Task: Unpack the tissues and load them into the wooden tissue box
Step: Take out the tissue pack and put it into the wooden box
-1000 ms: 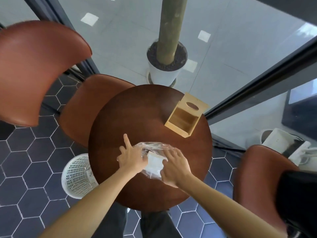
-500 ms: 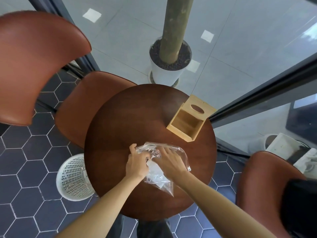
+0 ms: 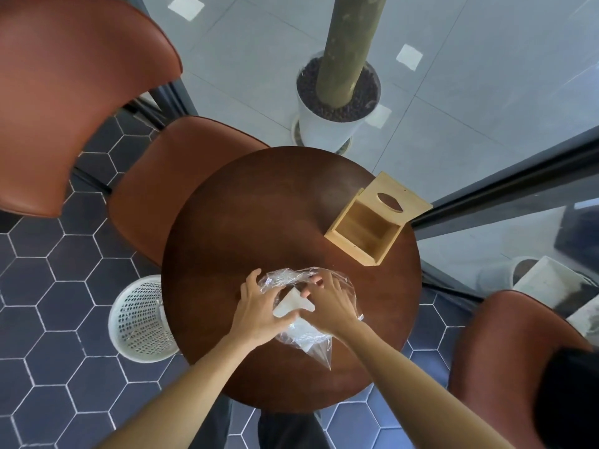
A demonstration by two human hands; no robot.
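Note:
A pack of white tissues (image 3: 293,305) in a clear plastic wrapper (image 3: 319,350) lies on the near half of the round dark wooden table (image 3: 246,222). My left hand (image 3: 257,307) grips the wrapper's left side. My right hand (image 3: 330,303) holds the wrapper's right side, fingers curled over the crumpled top. A white corner of the tissues shows between both hands. The light wooden tissue box (image 3: 372,222) stands at the table's far right edge, its lid with an oval slot swung up and its inside empty.
A white perforated waste basket (image 3: 139,319) stands on the floor left of the table. Brown chairs sit at the far left (image 3: 168,176) and near right (image 3: 505,345). A white plant pot (image 3: 334,111) stands behind glass beyond the table.
My left hand's raised finger has come down and closed on the wrapper. Both hands have pulled the plastic apart, and a white corner of the tissues now shows between them.

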